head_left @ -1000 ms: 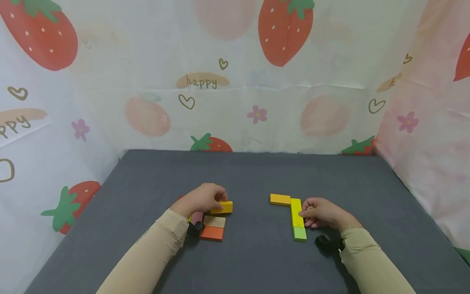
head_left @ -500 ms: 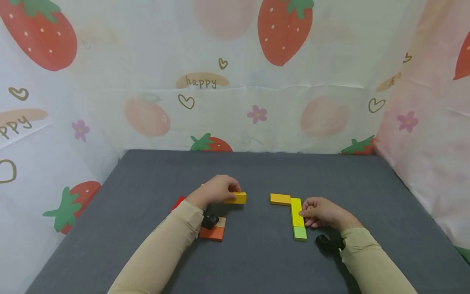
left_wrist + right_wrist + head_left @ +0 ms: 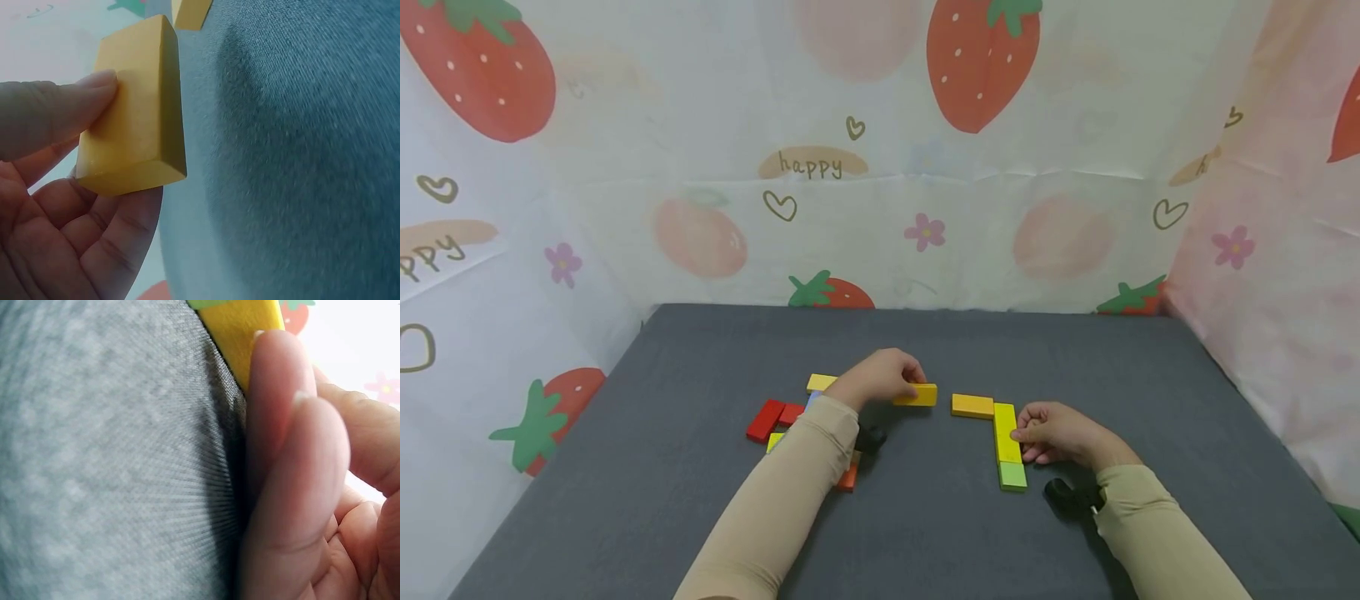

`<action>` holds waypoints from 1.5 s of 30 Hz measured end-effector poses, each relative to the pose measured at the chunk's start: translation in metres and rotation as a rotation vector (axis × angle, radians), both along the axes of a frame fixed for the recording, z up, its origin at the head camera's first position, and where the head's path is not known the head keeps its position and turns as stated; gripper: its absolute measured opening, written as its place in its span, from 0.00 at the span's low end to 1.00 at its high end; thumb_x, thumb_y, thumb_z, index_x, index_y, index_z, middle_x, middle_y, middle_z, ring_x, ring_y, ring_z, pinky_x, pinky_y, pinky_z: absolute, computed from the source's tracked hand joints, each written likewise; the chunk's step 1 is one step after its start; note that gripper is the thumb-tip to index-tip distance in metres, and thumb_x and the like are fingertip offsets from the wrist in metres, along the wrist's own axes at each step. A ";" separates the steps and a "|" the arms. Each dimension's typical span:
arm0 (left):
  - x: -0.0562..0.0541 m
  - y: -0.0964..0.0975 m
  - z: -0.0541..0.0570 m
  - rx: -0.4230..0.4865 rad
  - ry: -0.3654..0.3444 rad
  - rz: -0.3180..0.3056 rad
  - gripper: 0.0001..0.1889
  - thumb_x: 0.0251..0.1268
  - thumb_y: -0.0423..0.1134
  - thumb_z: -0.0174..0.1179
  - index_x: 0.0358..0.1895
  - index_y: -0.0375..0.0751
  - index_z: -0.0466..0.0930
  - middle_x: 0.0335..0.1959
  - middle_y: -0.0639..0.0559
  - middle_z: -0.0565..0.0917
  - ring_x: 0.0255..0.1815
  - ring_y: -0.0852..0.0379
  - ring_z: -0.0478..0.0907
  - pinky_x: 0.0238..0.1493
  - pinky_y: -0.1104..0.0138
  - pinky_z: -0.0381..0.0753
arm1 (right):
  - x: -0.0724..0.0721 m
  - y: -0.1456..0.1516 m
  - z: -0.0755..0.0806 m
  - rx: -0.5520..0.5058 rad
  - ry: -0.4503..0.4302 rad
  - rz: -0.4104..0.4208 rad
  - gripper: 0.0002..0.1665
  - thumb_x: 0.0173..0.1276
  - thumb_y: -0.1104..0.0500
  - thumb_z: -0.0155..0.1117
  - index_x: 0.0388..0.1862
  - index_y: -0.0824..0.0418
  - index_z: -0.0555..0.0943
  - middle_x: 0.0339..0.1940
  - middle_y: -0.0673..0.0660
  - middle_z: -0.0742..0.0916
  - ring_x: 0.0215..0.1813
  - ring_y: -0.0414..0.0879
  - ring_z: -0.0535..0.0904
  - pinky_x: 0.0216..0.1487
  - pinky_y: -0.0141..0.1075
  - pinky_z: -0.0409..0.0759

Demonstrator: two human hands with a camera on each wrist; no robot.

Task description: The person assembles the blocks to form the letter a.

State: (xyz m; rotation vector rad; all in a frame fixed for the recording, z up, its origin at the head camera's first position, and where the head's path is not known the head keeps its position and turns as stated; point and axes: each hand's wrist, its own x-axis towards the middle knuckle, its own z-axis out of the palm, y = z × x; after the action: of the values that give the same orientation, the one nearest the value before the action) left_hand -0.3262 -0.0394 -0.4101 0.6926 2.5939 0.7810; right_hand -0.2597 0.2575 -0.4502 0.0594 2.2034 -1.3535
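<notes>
In the head view my left hand holds an orange-yellow wooden block above the cloth. The left wrist view shows the thumb flat on one face of that block, with fingers behind it. My right hand rests on the cloth against the right side of a long yellow block, fingers loosely bent and thumb tip at its edge. Flat against the yellow block's far left end lies another orange-yellow block. A light green block touches its near end.
Left of centre lie several loose blocks, partly hidden by my left arm: a red block, a pale yellow block and an orange block. Grey cloth covers the table. Printed fabric walls the back and sides.
My left hand has carried the orange-yellow block rightward and away from me, from the loose pile to near the joined blocks. The right hand has stayed in place.
</notes>
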 end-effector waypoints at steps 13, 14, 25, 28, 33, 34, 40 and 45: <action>-0.010 0.015 -0.012 -0.006 -0.081 0.006 0.09 0.67 0.35 0.60 0.47 0.45 0.86 0.47 0.50 0.85 0.42 0.56 0.77 0.47 0.64 0.79 | -0.001 0.001 -0.001 0.015 -0.002 0.001 0.13 0.69 0.55 0.64 0.38 0.62 0.74 0.25 0.51 0.83 0.24 0.40 0.80 0.28 0.30 0.79; -0.010 0.016 -0.013 -0.004 -0.085 0.003 0.09 0.67 0.35 0.60 0.47 0.45 0.86 0.48 0.50 0.84 0.42 0.56 0.78 0.48 0.63 0.80 | -0.001 0.001 -0.001 0.015 0.000 0.001 0.13 0.69 0.55 0.64 0.38 0.62 0.74 0.25 0.51 0.83 0.24 0.40 0.80 0.28 0.30 0.79; -0.010 0.021 -0.014 -0.010 -0.109 0.005 0.12 0.70 0.34 0.56 0.51 0.45 0.85 0.50 0.50 0.85 0.42 0.56 0.77 0.47 0.63 0.79 | -0.001 0.000 0.000 0.010 -0.001 0.000 0.12 0.69 0.55 0.63 0.38 0.62 0.73 0.25 0.51 0.82 0.24 0.40 0.80 0.27 0.30 0.79; -0.009 0.022 -0.015 -0.006 -0.122 0.010 0.13 0.70 0.33 0.56 0.52 0.45 0.85 0.51 0.50 0.85 0.42 0.57 0.78 0.46 0.64 0.79 | -0.001 -0.001 0.000 0.013 0.000 -0.002 0.12 0.69 0.55 0.64 0.38 0.62 0.73 0.25 0.51 0.82 0.24 0.40 0.80 0.27 0.30 0.79; -0.009 0.022 -0.017 0.005 -0.131 0.020 0.13 0.70 0.33 0.55 0.51 0.46 0.86 0.51 0.50 0.85 0.42 0.56 0.79 0.46 0.64 0.79 | -0.001 -0.001 -0.001 0.015 0.003 -0.003 0.13 0.68 0.55 0.64 0.38 0.62 0.73 0.24 0.51 0.82 0.24 0.40 0.80 0.27 0.30 0.79; -0.008 0.021 -0.017 0.006 -0.131 0.023 0.13 0.70 0.33 0.56 0.51 0.46 0.86 0.51 0.50 0.85 0.43 0.56 0.79 0.46 0.64 0.80 | -0.001 0.000 -0.001 0.016 0.004 -0.003 0.13 0.68 0.55 0.65 0.38 0.62 0.73 0.24 0.51 0.82 0.24 0.40 0.80 0.27 0.30 0.79; -0.007 0.019 -0.019 0.008 -0.126 0.034 0.11 0.69 0.35 0.58 0.49 0.47 0.86 0.51 0.51 0.85 0.47 0.56 0.79 0.49 0.63 0.80 | -0.001 0.000 -0.002 0.017 -0.001 -0.006 0.13 0.68 0.54 0.65 0.37 0.61 0.73 0.25 0.52 0.82 0.24 0.40 0.80 0.28 0.31 0.79; -0.006 0.019 -0.018 0.002 -0.121 0.025 0.11 0.63 0.40 0.65 0.48 0.48 0.87 0.48 0.53 0.86 0.43 0.58 0.79 0.49 0.64 0.80 | -0.001 0.000 -0.002 0.021 0.000 -0.001 0.13 0.68 0.54 0.65 0.38 0.61 0.74 0.25 0.52 0.83 0.25 0.40 0.80 0.28 0.31 0.79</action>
State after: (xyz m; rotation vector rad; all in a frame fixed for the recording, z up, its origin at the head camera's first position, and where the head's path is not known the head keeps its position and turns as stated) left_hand -0.3325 -0.0208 -0.4276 0.5956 2.4978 0.8078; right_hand -0.2606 0.2573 -0.4518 0.0683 2.2179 -1.3308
